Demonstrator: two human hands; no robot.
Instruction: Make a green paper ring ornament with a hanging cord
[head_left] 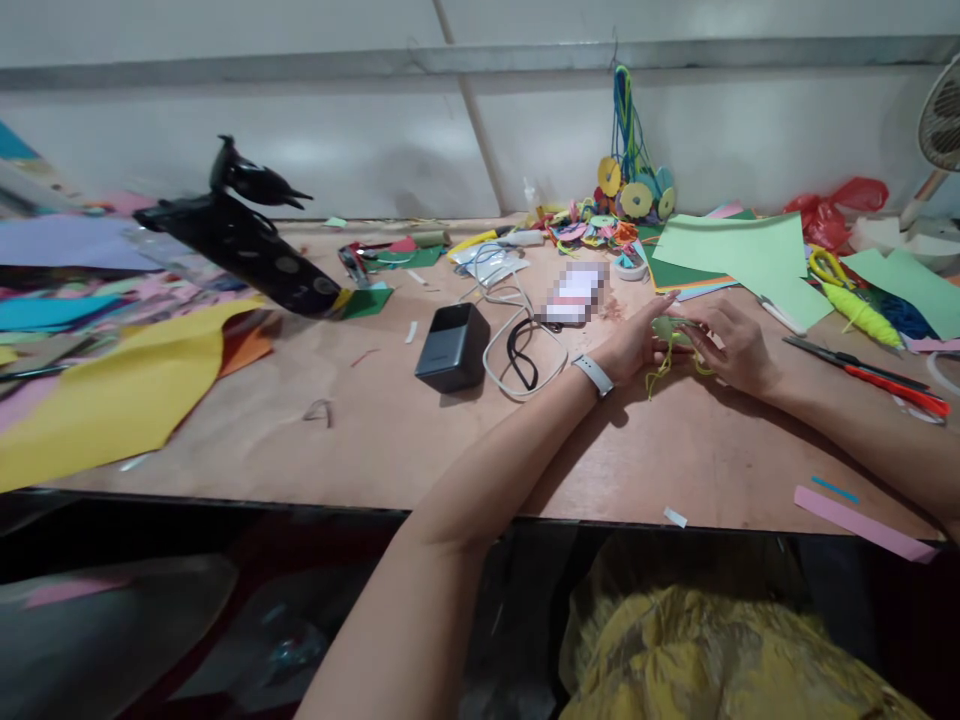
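Over the right part of the table, my left hand (636, 338) holds a small light green paper piece (663, 327) between thumb and fingers. A white band (593, 375) circles that wrist. Yellow-green yarn (659, 378) hangs in loose ends below the paper. My right hand (733, 345) is closed at the paper's right side, its fingertips pinching the yarn; the exact grip is partly hidden. Scissors with red-orange handles (892, 382) lie to the right of my right hand. A skein of neon yellow yarn (862, 314) rests behind them.
Left of my hands are a black box-shaped device (452, 348), a white cable (491, 365) and a blurred-out phone (576, 294). Light green sheets (739, 245) lie behind. Yarn-strung paper discs (637, 200) hang at the wall. A black bottle-like object (247, 250) and yellow paper (135, 380) are leftward.
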